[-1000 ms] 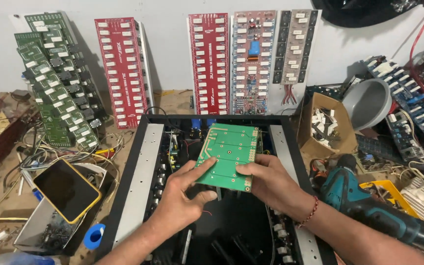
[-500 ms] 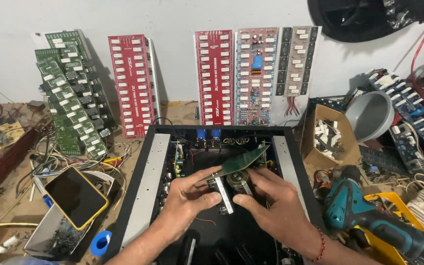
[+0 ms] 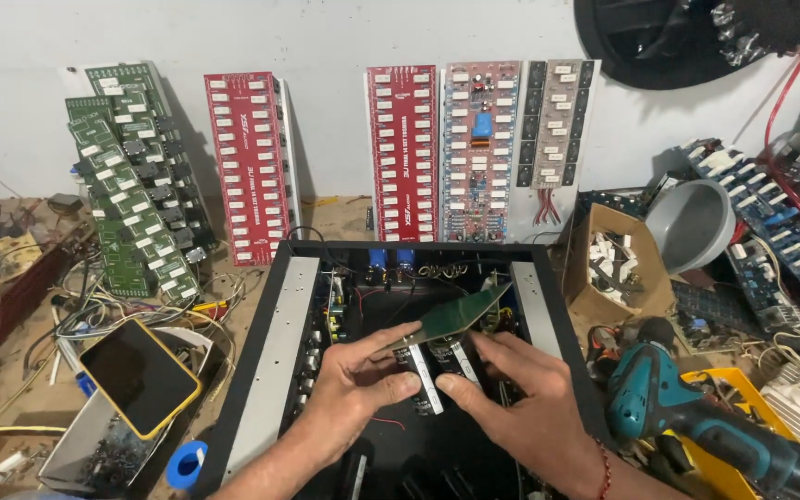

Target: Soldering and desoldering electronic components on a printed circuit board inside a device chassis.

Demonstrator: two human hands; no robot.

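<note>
Both my hands hold a green circuit board (image 3: 460, 313) with black cylindrical capacitors (image 3: 420, 368) hanging under it, over an open black metal chassis (image 3: 280, 343). The board is tilted, almost edge-on to me. My left hand (image 3: 356, 389) grips its near-left edge, thumb on top. My right hand (image 3: 520, 398) grips the near-right side, fingers by the capacitors. Inside the chassis, blue capacitors (image 3: 391, 259) and wiring show at the far end.
Red boards (image 3: 252, 167), green boards (image 3: 131, 185) and other long circuit boards lean on the wall. A phone in a yellow case (image 3: 141, 375) lies left on a tray. A teal power drill (image 3: 687, 417), cardboard box (image 3: 613, 264) and grey bowl (image 3: 692, 222) sit right.
The green board was flat-on to me, face up above the chassis; it has tipped to nearly edge-on and lowered, showing the capacitors beneath. Both hands shifted lower on it.
</note>
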